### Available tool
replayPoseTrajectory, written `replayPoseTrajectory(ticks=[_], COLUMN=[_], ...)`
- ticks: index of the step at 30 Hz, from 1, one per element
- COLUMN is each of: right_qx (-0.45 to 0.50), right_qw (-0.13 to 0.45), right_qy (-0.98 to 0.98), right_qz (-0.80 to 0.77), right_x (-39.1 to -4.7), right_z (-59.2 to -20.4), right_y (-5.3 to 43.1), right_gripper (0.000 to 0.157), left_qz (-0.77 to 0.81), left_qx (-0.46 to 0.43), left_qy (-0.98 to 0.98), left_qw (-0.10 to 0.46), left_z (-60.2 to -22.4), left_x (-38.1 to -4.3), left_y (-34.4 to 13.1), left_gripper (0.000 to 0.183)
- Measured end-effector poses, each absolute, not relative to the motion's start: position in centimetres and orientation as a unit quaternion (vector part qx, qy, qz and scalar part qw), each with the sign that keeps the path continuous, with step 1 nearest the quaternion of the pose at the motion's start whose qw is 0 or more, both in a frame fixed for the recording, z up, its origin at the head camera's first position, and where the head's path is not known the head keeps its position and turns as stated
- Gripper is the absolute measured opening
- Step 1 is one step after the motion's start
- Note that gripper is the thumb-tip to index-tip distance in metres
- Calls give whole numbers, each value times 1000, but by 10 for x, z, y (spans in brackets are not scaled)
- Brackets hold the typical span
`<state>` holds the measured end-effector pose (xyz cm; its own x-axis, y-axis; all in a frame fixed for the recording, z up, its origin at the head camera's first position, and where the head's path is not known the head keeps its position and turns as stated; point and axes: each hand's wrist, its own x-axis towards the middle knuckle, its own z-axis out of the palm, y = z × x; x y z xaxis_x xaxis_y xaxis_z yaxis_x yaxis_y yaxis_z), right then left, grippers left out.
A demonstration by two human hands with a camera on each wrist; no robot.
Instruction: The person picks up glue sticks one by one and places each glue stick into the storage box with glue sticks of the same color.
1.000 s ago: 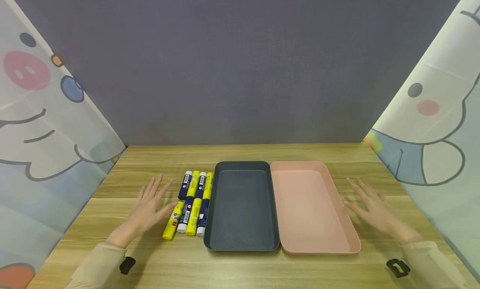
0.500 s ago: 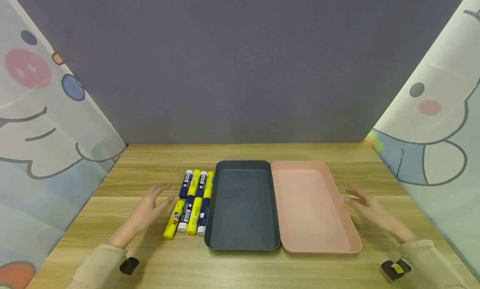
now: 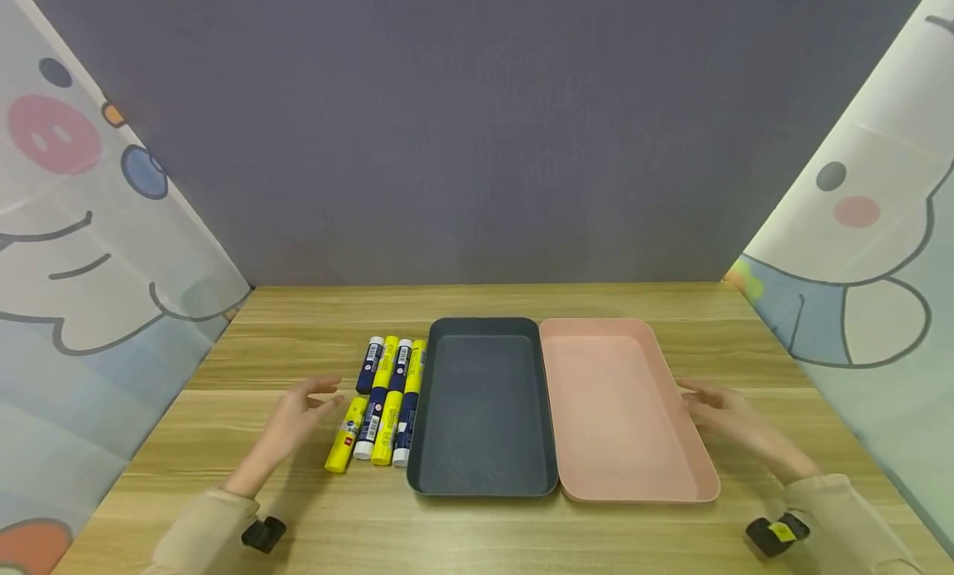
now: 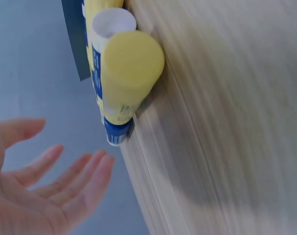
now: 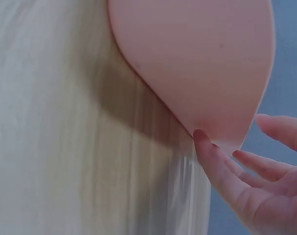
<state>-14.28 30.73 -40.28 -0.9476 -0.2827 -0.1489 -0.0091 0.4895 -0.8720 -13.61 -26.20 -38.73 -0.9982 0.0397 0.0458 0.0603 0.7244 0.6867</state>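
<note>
My left hand [image 3: 296,413] hovers just left of the glue sticks, its fingers loosely bent and holding nothing. Nearest to it, a yellow glue stick [image 3: 345,436] lies slightly slanted; the left wrist view shows its round end [image 4: 133,58] beyond the spread thumb and fingers. Several more yellow and navy glue sticks [image 3: 387,428] lie side by side in two rows. My right hand [image 3: 726,417] is at the right side of the pink tray [image 3: 626,417]. In the right wrist view its fingertips [image 5: 201,137] are right at the tray's outer wall, the thumb near the rim.
A dark grey tray [image 3: 483,417] stands between the glue sticks and the pink tray, side by side with the latter. The wooden table [image 3: 477,538] ends at a grey back panel [image 3: 477,144]. Cartoon-printed sheets [image 3: 842,293] border both sides.
Both hands have gone from spread fingers to bent ones. The right hand has moved left up to the pink tray's side. Glue sticks and trays have stayed put.
</note>
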Motion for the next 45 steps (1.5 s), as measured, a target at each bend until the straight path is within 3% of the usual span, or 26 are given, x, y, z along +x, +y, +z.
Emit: replayPoseTrajectory(ticks=[8,14,45], right_qx=[-57,-59,-53], right_qw=[165,148,163], right_qy=[848,856,823], right_qz=[-501,-491,-541], right_x=[-144,-145,-148], right_z=[-405,-407,-414], right_y=[306,306,308], right_gripper=[59,58,60], left_qz=[-366,-387,-336], left_qx=[24,44,44], left_qy=[-930,-919,-937], left_qw=[-30,-64,-89], left_z=[-391,-396,-409], left_x=[-132,-130,-130], left_y=[-258,-256,-248], left_gripper=[40,44,51])
